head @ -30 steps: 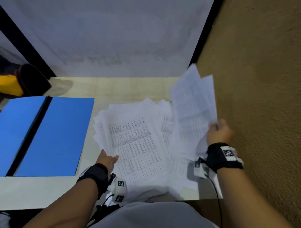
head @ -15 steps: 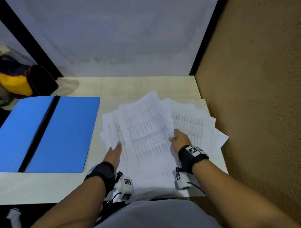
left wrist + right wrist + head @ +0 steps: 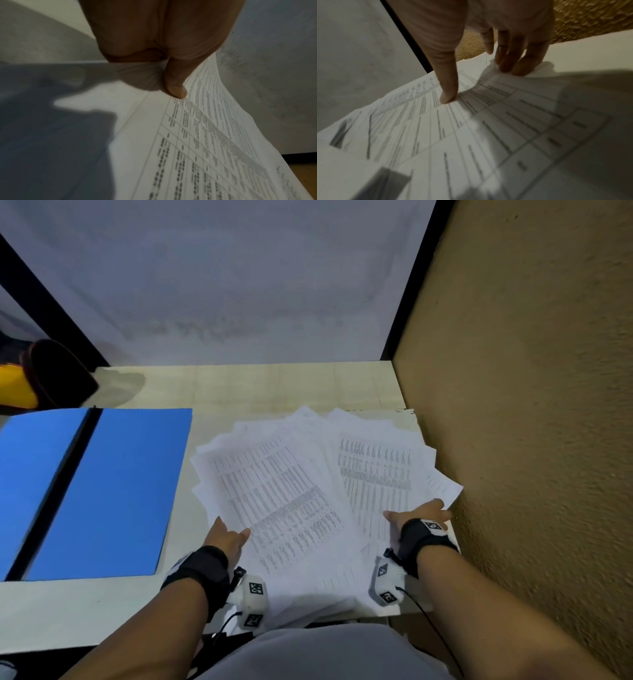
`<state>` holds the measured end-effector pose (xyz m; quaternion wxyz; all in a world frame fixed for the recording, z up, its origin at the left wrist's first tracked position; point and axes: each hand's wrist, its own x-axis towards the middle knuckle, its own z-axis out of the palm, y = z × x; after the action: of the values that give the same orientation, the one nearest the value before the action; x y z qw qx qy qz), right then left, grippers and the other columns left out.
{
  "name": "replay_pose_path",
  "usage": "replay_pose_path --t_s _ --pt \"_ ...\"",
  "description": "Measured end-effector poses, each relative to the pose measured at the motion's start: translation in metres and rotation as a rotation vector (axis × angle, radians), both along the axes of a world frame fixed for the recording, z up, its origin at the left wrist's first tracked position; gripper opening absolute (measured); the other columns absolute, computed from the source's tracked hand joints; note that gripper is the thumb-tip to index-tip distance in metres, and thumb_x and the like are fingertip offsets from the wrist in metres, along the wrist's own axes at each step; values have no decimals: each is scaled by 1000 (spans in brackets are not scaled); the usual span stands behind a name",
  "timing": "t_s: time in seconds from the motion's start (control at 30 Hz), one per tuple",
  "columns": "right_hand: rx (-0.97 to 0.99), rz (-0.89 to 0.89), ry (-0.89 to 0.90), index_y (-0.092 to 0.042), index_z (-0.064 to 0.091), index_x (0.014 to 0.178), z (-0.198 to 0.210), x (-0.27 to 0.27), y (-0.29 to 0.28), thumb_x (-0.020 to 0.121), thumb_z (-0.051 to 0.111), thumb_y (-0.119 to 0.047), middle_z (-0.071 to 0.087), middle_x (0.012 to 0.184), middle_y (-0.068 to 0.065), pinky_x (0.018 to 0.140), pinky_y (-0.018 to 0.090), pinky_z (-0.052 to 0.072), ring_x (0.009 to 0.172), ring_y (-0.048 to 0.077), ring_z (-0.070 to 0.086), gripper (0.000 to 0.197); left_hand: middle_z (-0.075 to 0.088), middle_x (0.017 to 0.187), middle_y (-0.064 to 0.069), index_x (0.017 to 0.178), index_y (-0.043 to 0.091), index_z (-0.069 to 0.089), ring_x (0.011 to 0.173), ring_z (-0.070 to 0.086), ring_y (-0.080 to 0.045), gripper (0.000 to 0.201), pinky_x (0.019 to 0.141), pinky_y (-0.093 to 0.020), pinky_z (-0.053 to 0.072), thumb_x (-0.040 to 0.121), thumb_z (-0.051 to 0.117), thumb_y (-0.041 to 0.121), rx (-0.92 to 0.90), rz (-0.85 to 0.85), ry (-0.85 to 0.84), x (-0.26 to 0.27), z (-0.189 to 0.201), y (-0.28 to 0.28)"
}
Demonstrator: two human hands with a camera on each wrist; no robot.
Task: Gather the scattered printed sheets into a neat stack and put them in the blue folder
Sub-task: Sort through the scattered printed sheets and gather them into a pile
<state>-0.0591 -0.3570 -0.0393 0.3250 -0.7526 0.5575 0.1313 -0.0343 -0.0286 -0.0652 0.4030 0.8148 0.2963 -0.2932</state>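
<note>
Printed sheets [image 3: 284,491] lie fanned in a loose pile on the right half of the table, with table print facing up. The blue folder [image 3: 113,491] lies open and flat to their left. My left hand [image 3: 226,537] is at the pile's near left edge. Its thumb [image 3: 175,86] presses on the top sheet [image 3: 214,135], and the fingers look tucked under the paper. My right hand [image 3: 419,515] rests on the pile's right side, thumb [image 3: 448,93] and straight fingers [image 3: 513,58] flat on the sheets [image 3: 471,135].
A tan textured wall [image 3: 531,440] stands close along the table's right edge, and a white panel [image 3: 222,285] closes off the back. A dark and yellow object [image 3: 44,378] sits at the far left. Bare tabletop [image 3: 274,388] shows behind the pile.
A second ago my right hand held several sheets up in the air. It laid them on the pile, then slid to the pile's right side. My left hand stayed at the left edge.
</note>
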Motion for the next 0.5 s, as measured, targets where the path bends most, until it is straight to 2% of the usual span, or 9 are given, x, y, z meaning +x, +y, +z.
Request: replay_pose_path --t_s 0.07,0.13,0.17,0.23,0.3,0.37,0.47,0.5 --pt "167 -125 -98 -8 36 125 -10 1 -5 49 87 -25 53 122 12 93 47 48 108 36 55 93 17 156 -18 149 -1 3 144 23 -30 81 114 -32 23 94 56 24 9 -7 6 0 -1 1" --pt "280 -166 -183 -4 44 123 -18 3 -9 60 82 -17 57 110 4 95 41 45 106 33 57 74 34 148 -23 148 1 18 135 37 -37 74 111 -40 33 90 62 17 -17 28 -29 -1 -5 4" --pt "294 -122 -186 -5 51 120 -22 2 -10 69 78 -19 59 108 4 95 37 45 106 33 59 61 42 142 -24 145 3 25 129 43 -39 71 107 -44 38 87 65 14 -21 42 -49 -2 -6 6" --pt "269 -49 -198 -11 62 100 -26 1 -11 74 74 -26 66 108 8 92 39 50 98 32 62 32 47 137 -24 143 4 30 125 47 -40 69 104 -46 41 85 67 12 -25 49 -56 -3 -5 7" --pt "199 -44 -229 -14 65 89 -36 0 -15 74 72 -31 66 107 12 88 42 53 93 33 62 23 43 141 -25 144 2 27 128 44 -39 71 106 -45 38 86 67 14 -19 40 -43 -2 -5 6" --pt "86 -105 -225 -14 64 90 -28 -4 -15 74 69 -36 58 115 14 91 44 50 100 35 57 28 32 149 -23 147 -2 17 137 34 -35 76 113 -39 30 89 63 17 -15 23 -6 0 -5 5" --pt "-26 -189 -126 -25 52 92 -26 -10 -27 84 61 -41 40 125 14 96 44 42 116 36 43 20 22 155 -18 149 -4 8 143 25 -31 81 116 -34 24 91 60 18 -16 21 21 0 -6 4" --pt "-17 -203 -123 -22 54 95 -26 -12 -32 84 58 -44 40 126 13 98 44 41 116 35 42 26 19 156 -18 149 -4 6 143 23 -30 81 116 -33 22 92 59 17 -13 11 22 0 -6 4"
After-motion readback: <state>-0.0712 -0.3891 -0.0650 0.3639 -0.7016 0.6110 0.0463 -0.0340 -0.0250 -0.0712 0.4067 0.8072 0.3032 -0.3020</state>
